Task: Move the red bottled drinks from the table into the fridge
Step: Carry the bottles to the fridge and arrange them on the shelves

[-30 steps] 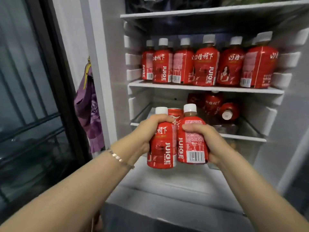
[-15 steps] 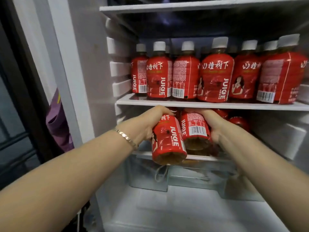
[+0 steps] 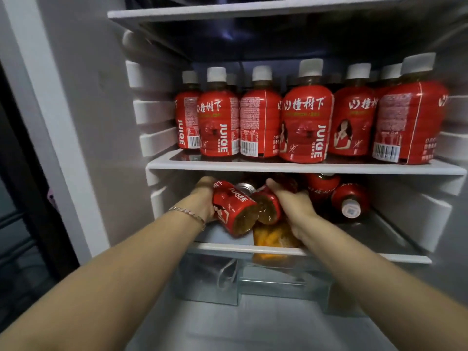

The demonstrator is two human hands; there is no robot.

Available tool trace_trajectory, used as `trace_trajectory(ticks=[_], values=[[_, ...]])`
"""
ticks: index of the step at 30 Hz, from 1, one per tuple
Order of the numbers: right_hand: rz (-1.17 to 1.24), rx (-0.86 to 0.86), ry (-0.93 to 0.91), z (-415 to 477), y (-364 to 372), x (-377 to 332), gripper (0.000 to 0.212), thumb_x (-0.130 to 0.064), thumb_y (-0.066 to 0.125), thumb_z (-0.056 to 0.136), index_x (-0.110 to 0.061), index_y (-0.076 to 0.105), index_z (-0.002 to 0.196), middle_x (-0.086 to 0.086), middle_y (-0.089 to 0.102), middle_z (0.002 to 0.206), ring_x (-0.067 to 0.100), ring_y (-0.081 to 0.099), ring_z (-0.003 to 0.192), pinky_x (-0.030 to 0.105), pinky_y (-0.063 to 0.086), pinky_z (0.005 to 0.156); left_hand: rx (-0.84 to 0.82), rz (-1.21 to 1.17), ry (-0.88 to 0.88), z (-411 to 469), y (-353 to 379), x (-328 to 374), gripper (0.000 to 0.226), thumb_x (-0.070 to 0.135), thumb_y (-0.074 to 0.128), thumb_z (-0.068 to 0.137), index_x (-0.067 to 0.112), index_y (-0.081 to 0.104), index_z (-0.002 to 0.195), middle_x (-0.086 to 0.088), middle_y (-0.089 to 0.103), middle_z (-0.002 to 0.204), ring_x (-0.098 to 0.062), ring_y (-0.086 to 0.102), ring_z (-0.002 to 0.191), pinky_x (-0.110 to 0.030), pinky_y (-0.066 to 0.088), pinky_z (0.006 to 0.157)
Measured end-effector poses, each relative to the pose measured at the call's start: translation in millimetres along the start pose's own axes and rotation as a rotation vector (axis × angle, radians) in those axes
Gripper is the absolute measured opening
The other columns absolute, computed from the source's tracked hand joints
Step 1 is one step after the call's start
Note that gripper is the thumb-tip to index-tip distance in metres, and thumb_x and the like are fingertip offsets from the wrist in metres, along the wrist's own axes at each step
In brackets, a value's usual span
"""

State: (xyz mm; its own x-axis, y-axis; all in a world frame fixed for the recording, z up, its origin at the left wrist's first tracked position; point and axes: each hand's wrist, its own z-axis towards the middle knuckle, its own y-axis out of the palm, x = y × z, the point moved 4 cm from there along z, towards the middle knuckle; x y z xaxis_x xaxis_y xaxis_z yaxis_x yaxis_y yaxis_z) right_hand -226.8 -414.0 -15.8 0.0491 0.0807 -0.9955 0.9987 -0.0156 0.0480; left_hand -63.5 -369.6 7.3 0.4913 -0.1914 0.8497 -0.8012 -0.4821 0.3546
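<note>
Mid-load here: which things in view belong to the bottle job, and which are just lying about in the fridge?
Job: left hand gripping the left red bottle; right hand gripping the right red bottle; lower shelf; lying red bottles; upright red bottles on the upper shelf.
Lying about: silver-topped can; orange packet; clear drawer.

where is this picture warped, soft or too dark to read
Head view: wide-angle distortion leans the rightmost upright red white-capped bottle outward; the bare forearms low in frame are soft; the compartment under the white shelf is shadowed, yet the tilted red plastic bottle shows a readable JUIQE label.
</note>
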Motion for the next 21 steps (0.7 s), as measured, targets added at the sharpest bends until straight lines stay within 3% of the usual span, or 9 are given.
trace_trajectory(ticks=[2,4,6,8,10,12,15,17,21], values=[[-0.166,-0.028,-0.119,-9,5,-4,0.114,-0.071,0.068,0.037,-0.020,0.042,0.136,0.010,0.057,0.127,0.028,0.056,0.114,0.043,0.045,0.102,0.049,-0.097,0.081,11,-1,0,0.029,0.032,0.043,0.096,0.006,0.056,0.098,-0.015,0.062,0.087,-0.029,0.060,0.080,-0.043,0.049,0.087],[-0.295,-0.083,-0.229,-19,12,-7,0.099,-0.064,0.069,0.052,-0.021,0.040,0.136,0.010,0.052,0.130,0.028,0.051,0.119,0.042,0.041,0.105,0.122,-0.055,0.196,16,-3,-5,0.043,0.044,0.053,0.087,0.007,0.057,0.109,-0.015,0.066,0.099,-0.029,0.063,0.089,-0.043,0.049,0.092],[-0.382,-0.137,-0.278,-24,17,-4,0.073,-0.050,0.066,0.076,-0.021,0.040,0.138,0.010,0.048,0.134,0.028,0.048,0.122,0.038,0.037,0.108,0.235,0.199,0.320,8,-7,-11,0.077,0.059,0.064,0.066,0.011,0.048,0.125,-0.016,0.059,0.124,-0.032,0.059,0.108,-0.045,0.045,0.099],[-0.504,-0.186,-0.327,-27,19,0,0.056,-0.045,0.057,0.085,-0.022,0.044,0.135,0.010,0.047,0.134,0.027,0.051,0.119,0.035,0.039,0.105,0.220,0.581,0.537,-11,0,-16,0.092,0.061,0.067,0.067,0.017,0.033,0.140,-0.016,0.029,0.149,-0.034,0.031,0.136,-0.044,0.027,0.114],[-0.695,-0.197,-0.460,-32,16,-1,0.043,-0.043,0.054,0.087,-0.021,0.055,0.124,0.012,0.054,0.126,0.029,0.056,0.111,0.036,0.045,0.097,0.103,0.883,0.762,-33,11,-29,0.087,0.059,0.063,0.074,0.025,0.027,0.145,-0.010,0.005,0.154,-0.025,0.002,0.145,-0.034,0.009,0.117],[-0.899,-0.120,-0.582,-37,5,-5,0.037,-0.043,0.053,0.089,-0.019,0.059,0.117,0.011,0.055,0.121,0.030,0.056,0.109,0.035,0.047,0.090,0.012,1.019,0.869,-43,14,-42,0.076,0.059,0.057,0.076,0.034,0.032,0.143,-0.004,-0.001,0.153,-0.021,-0.004,0.144,-0.035,0.006,0.119],[-1.084,-0.022,-0.673,-39,-8,-7,0.039,-0.038,0.054,0.090,-0.018,0.057,0.123,0.008,0.053,0.125,0.027,0.049,0.116,0.034,0.043,0.093,0.020,1.163,0.918,-36,9,-46,0.054,0.037,0.056,0.090,0.038,0.033,0.140,-0.005,0.002,0.154,-0.027,-0.004,0.143,-0.044,0.009,0.119],[-1.133,0.000,-0.683,-35,-11,-6,0.038,-0.035,0.055,0.090,-0.017,0.056,0.124,0.008,0.053,0.125,0.026,0.048,0.117,0.035,0.042,0.094,0.030,1.251,0.938,-27,7,-41,0.053,0.019,0.053,0.094,0.036,0.033,0.140,-0.006,0.000,0.156,-0.028,-0.009,0.144,-0.042,0.007,0.119],[-1.088,0.014,-0.662,-29,-15,-7,0.030,-0.029,0.056,0.089,-0.016,0.062,0.115,0.007,0.057,0.120,0.024,0.051,0.111,0.031,0.042,0.088,0.032,1.313,0.894,-12,2,-30,0.055,0.015,0.050,0.095,0.036,0.030,0.142,-0.004,-0.002,0.158,-0.029,-0.020,0.143,-0.045,0.005,0.119]])
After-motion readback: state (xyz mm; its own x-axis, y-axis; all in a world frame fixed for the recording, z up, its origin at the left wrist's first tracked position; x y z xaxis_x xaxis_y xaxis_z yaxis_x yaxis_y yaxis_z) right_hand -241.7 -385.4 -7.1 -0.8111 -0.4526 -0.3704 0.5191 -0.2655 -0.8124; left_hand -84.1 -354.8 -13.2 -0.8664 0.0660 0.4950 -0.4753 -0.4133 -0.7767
